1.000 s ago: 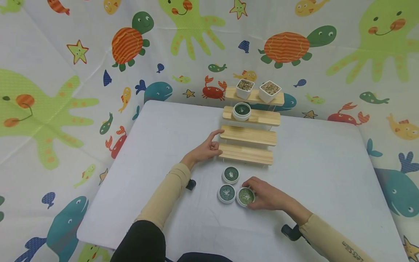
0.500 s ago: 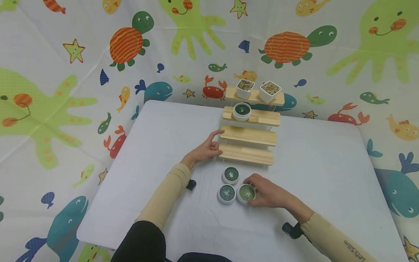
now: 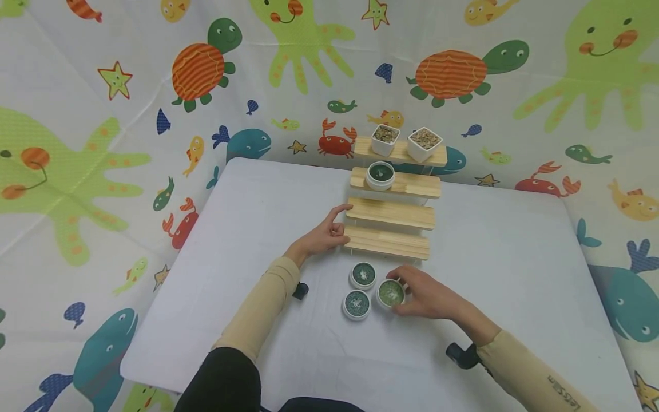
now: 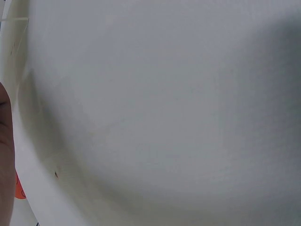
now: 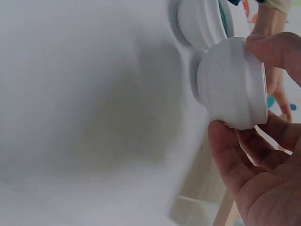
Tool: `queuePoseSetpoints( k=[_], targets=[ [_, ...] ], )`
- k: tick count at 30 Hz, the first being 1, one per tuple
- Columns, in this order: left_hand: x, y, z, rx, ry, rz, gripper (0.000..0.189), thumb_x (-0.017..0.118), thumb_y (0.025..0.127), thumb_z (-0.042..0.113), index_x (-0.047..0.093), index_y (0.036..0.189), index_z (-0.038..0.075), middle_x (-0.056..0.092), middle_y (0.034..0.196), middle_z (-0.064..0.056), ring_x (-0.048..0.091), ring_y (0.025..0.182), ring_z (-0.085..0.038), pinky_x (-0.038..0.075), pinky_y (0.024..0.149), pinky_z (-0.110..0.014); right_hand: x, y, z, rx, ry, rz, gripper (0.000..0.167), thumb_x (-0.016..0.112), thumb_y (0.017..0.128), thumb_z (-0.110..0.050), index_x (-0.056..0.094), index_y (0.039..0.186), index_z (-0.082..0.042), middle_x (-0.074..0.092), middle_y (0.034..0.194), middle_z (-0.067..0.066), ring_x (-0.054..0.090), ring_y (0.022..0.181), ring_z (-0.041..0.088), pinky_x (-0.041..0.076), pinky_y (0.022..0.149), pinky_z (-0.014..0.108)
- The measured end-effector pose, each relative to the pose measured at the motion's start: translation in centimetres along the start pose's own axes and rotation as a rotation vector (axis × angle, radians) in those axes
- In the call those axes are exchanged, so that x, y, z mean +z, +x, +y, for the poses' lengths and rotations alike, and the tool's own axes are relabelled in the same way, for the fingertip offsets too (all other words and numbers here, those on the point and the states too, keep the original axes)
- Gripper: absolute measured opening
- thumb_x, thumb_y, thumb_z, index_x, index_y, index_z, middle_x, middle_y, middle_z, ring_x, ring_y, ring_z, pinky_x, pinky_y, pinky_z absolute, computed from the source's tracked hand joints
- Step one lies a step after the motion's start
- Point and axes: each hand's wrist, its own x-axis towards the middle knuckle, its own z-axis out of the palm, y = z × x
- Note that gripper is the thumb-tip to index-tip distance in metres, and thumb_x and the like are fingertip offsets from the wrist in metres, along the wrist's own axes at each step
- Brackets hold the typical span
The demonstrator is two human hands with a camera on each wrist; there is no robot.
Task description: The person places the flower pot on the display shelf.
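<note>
My right hand (image 3: 429, 294) grips a small round white pot (image 5: 233, 82) with a light-green top, thumb on one side and fingers on the other. In the head view this green-topped pot (image 3: 390, 293) is beside two similar round pots with dark-green (image 3: 364, 274) and blue-green (image 3: 356, 304) tops. My left hand (image 3: 320, 236) holds the left end of a four-step wooden stand, index finger at the second step up (image 3: 391, 213) and thumb at the lowest step (image 3: 386, 242). Its grip is outside the left wrist view, where only part of the hand (image 4: 5, 160) shows.
Two square white pots (image 3: 385, 139) with brown grainy filling sit on the top step (image 3: 400, 153). Another round dark-topped pot (image 3: 380, 175) stands on the step below. A white cloth (image 3: 515, 269) covers the table. Behind hangs a sea-animal printed curtain (image 3: 319, 63).
My right hand has moved the green-topped pot slightly up and right in the head view, away from the blue-green pot. The left hand and the stand stay put.
</note>
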Motion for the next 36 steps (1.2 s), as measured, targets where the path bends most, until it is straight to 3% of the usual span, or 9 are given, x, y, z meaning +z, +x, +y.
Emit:
queuePoseSetpoints(
  k=[12, 33, 36],
  targets=[
    [0.0, 0.1, -0.3, 0.038, 0.022, 0.007, 0.079, 0.061, 0.093, -0.001, 0.018, 0.152, 0.029, 0.033, 0.073, 0.0, 0.032, 0.058, -0.011, 0.031, 0.053, -0.025, -2.1, 0.4, -0.2, -0.011, 0.025, 0.042, 0.054, 0.08, 0.073, -0.017, 0.056, 0.12, -0.007, 0.057, 0.109, 0.003, 0.059, 0.097, 0.02, 0.053, 0.077, 0.036],
    [0.0, 0.0, -0.2, 0.017, 0.034, 0.015, 0.079, 0.061, 0.093, 0.001, 0.018, 0.152, 0.032, 0.034, 0.074, 0.002, 0.033, 0.058, -0.011, 0.032, 0.054, -0.025, -6.0, 1.3, -1.1, 0.041, 0.026, 0.08, 0.049, 0.079, 0.077, -0.019, 0.057, 0.119, -0.005, 0.057, 0.109, 0.004, 0.059, 0.097, 0.02, 0.053, 0.079, 0.039],
    [0.0, 0.0, 0.1, 0.005, 0.018, 0.001, 0.08, 0.06, 0.093, 0.0, 0.016, 0.153, 0.028, 0.035, 0.074, 0.0, 0.034, 0.058, -0.012, 0.032, 0.054, -0.025, -6.6, 1.4, -1.1, 0.055, 0.008, 0.086, 0.049, 0.079, 0.078, -0.02, 0.057, 0.119, -0.004, 0.058, 0.109, 0.005, 0.059, 0.098, 0.021, 0.053, 0.08, 0.039]
  ],
)
